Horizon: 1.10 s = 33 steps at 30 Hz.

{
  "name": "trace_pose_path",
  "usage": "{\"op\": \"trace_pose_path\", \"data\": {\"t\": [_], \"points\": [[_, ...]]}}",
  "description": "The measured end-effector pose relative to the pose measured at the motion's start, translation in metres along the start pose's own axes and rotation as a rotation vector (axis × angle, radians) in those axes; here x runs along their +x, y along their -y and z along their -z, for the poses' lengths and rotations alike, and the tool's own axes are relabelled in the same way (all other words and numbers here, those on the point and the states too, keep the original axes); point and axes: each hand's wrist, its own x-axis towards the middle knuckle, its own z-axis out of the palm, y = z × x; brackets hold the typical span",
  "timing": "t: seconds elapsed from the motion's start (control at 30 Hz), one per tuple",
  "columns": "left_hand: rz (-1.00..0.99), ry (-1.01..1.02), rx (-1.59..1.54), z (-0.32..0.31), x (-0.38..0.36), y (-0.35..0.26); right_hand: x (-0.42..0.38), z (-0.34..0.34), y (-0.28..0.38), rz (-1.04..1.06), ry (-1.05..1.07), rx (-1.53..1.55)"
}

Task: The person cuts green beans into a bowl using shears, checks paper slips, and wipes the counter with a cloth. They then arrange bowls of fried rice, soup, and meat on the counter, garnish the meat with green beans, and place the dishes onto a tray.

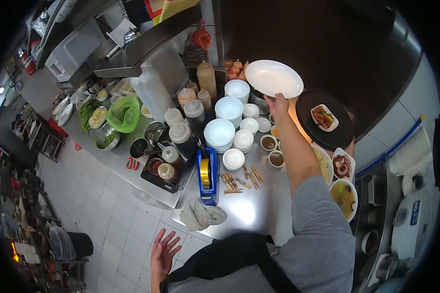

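My right hand (277, 106) reaches over the far side of the steel counter, its fingers closed on the near rim of a white oval plate (274, 78). The plate's top looks bare, and part of my grip is hidden beneath it. Beside that hand stand stacks of white bowls (229, 108) and small dishes. To its right, a filled white dish (324, 117) rests on a round dark tray (308, 105). Low on the left, my left hand (164, 250) hangs off the counter edge with its fingers spread, holding nothing. A crumpled cloth (202, 215) lies nearest to it.
A blue tape dispenser (208, 176), clothespins (234, 181) and sauce cups (275, 159) are on the counter. Squeeze bottles (181, 134) crowd the left. A soup bowl (343, 199) and a dish of sliced food (343, 165) line the right edge. A steel shelf (151, 44) overhangs the back left.
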Motion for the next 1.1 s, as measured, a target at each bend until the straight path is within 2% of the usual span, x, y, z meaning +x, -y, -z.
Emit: {"op": "trace_pose_path", "data": {"t": [0.07, 0.27, 0.37, 0.43, 0.5, 0.57, 0.6, 0.63, 0.67, 0.7, 0.73, 0.77, 0.8, 0.87, 0.9, 0.93, 0.97, 1.03, 1.07, 1.1], "points": [[-0.003, -0.04, -0.024, -0.006, -0.001, -0.003, 0.015, -0.002, -0.008, 0.018, -0.113, -0.043], [-0.015, -0.032, -0.033, -0.019, 0.004, -0.012, 0.029, 0.006, -0.017, -0.027, -0.093, -0.067], [-0.039, 0.018, -0.034, -0.017, 0.008, -0.012, 0.033, 0.014, -0.018, -0.118, -0.085, -0.23], [-0.027, 0.022, -0.047, -0.016, 0.007, -0.012, 0.038, 0.022, -0.021, -0.18, -0.071, -0.22], [0.003, 0.005, -0.073, -0.015, 0.006, -0.011, 0.024, 0.014, -0.007, -0.275, -0.171, -0.287], [0.024, -0.043, 0.084, -0.009, 0.008, -0.004, -0.014, 0.01, 0.01, -0.246, -0.268, -0.346], [0.03, -0.056, 0.167, -0.004, 0.013, 0.002, -0.037, 0.016, 0.01, -0.106, -0.138, -0.377], [-0.003, -0.087, 0.393, 0.004, 0.023, 0.018, -0.065, 0.025, 0.011, 0.04, -0.006, -0.401], [-0.162, -0.065, 0.693, 0.006, 0.036, 0.037, -0.096, 0.034, 0.013, 0.188, 0.127, -0.423], [-0.216, -0.083, 0.991, -0.019, 0.043, 0.033, -0.135, 0.042, 0.015, 0.169, 0.175, -0.515], [-0.493, -0.015, 1.352, -0.03, 0.056, 0.04, -0.176, 0.05, 0.016, 0.151, 0.221, -0.604], [-0.599, 0.059, 1.473, -0.041, 0.069, 0.047, -0.209, 0.069, 0.008, 0.185, 0.296, -0.729], [-0.643, 0.107, 1.611, -0.051, 0.078, 0.051, -0.26, 0.068, 0.006, 0.016, 0.254, -0.739], [-0.586, 0.14, 1.596, -0.027, 0.107, 0.07, -0.325, 0.11, -0.027, -0.216, 0.522, -0.67], [-0.563, 0.168, 1.589, -0.018, 0.116, 0.077, -0.353, 0.122, -0.035, -0.33, 0.607, -0.834], [-0.515, 0.163, 1.421, -0.024, 0.112, 0.069, -0.388, 0.113, -0.033, -0.474, 0.557, -0.807], [-0.596, 0.352, 1.326, -0.039, 0.097, 0.062, -0.419, 0.108, -0.029, -0.599, 0.467, -0.764], [-0.717, 0.617, 1.117, -0.054, 0.051, 0.04, -0.436, 0.113, -0.047, -0.897, 0.416, -0.291], [-0.788, 0.581, 1.082, -0.053, 0.039, 0.029, -0.442, 0.107, -0.047, -0.738, 0.478, -0.353], [-0.856, 0.547, 1.041, -0.05, 0.03, 0.018, -0.444, 0.098, -0.046, -0.459, 0.577, -0.587]]}}
